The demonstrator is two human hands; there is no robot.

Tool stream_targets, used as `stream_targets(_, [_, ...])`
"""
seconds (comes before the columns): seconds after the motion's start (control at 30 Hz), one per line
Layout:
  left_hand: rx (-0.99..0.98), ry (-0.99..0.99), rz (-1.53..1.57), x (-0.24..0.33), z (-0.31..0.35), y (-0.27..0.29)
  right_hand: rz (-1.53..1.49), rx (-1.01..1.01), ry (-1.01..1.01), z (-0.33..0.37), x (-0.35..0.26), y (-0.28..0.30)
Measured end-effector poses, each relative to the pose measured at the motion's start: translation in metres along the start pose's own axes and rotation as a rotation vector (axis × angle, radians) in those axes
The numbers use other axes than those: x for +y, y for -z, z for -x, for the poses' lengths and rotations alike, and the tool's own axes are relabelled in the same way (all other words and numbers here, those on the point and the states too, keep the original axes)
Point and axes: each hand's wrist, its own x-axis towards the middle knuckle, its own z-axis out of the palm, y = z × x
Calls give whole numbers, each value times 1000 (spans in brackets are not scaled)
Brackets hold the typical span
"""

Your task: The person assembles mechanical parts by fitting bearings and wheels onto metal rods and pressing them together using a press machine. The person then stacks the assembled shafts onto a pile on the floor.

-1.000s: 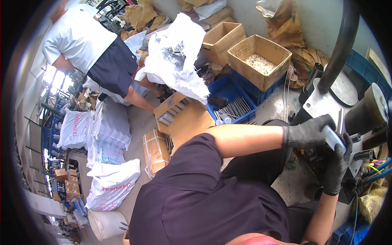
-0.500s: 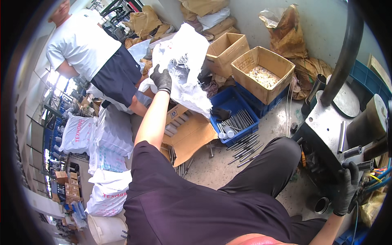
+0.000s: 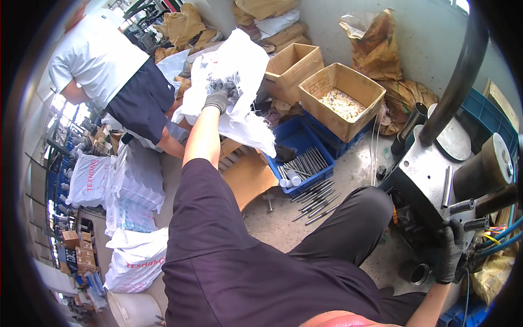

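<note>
My left hand, in a dark glove, reaches into the mouth of a white woven sack with frayed edges. Its fingers are hidden among the sack's folds and dark contents that I cannot make out. At the lower right, my gloved right hand rests against the edge of a metal machine, fingers stretched upward. Close above that hand, short dark tubes stick out beside the machine's plate, and a metal rod lies on the plate.
A blue crate holds metal rods and white cylinders; more rods lie on the floor. Behind stand cardboard boxes and a brown paper bag. Another person stands at left, above filled white sacks. An opened carton is below my left arm.
My left hand has gone from the sack's rim down into its mouth. The whole view has shifted slightly; my right hand stays by the machine.
</note>
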Motion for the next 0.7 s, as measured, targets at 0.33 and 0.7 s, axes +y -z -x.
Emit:
stream_targets(0.33, [-89,174,-362,-45,28,22,78,-20,58,0,-18,-9])
stream_targets(0.7, [899,-59,397,55,72,32,-44,-17,32,12,-26,-4])
